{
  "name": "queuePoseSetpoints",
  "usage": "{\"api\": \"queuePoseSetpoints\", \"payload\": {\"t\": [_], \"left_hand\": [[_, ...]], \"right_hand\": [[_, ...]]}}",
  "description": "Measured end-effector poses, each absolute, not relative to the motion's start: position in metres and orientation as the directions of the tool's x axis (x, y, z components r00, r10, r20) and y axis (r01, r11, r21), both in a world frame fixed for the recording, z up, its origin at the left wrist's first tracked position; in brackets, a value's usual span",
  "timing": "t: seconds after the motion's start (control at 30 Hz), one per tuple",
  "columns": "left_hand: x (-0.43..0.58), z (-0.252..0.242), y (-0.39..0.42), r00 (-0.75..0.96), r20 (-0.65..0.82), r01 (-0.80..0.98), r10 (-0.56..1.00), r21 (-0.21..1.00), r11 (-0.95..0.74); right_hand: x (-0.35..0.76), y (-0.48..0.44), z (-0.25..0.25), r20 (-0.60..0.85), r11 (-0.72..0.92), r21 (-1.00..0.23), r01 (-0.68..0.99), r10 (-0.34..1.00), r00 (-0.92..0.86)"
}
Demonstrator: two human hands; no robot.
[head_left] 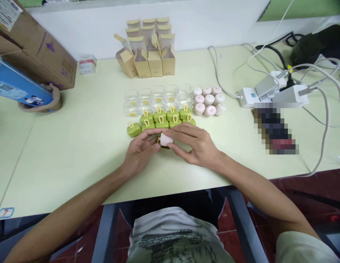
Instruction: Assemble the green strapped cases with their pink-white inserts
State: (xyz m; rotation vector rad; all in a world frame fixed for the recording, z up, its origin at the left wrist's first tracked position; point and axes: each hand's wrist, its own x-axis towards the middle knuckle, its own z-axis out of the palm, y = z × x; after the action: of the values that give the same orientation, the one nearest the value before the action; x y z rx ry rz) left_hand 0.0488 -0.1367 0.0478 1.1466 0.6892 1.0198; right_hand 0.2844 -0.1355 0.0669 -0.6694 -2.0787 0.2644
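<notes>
Near the front of the table, my right hand [195, 144] pinches a small pale pink cylinder [167, 140] between thumb and fingers. My left hand [141, 148] is closed around a green cap [164, 147], whose rim shows around the cylinder. The cylinder sits at or partly inside the cap; my fingers hide how deep. Just beyond my hands stand several glossy green caps [134, 129] with pale yellow loops. Behind them are rows of clear cups [145, 94], some with a yellow label. More pale pink and white cylinders [199, 109] are grouped to their right.
Opened kraft boxes [155, 67] stand against the wall. A small white and red box [88, 65], a large carton [46, 47] and a blue package [22, 87] are at the left. On the right lie a power strip [249, 98] with chargers, loose cables and a blurred-out object [275, 128].
</notes>
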Motion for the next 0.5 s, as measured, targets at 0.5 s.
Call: {"api": "queuePoseSetpoints", "payload": {"t": [0.5], "left_hand": [[0.0429,0.0448,-0.1341,0.379,0.090,-0.202,0.921,0.979,-0.013]], "right_hand": [[0.2855,-0.1338,0.0677,0.696,0.836,-0.382,0.394,0.540,-0.473]]}}
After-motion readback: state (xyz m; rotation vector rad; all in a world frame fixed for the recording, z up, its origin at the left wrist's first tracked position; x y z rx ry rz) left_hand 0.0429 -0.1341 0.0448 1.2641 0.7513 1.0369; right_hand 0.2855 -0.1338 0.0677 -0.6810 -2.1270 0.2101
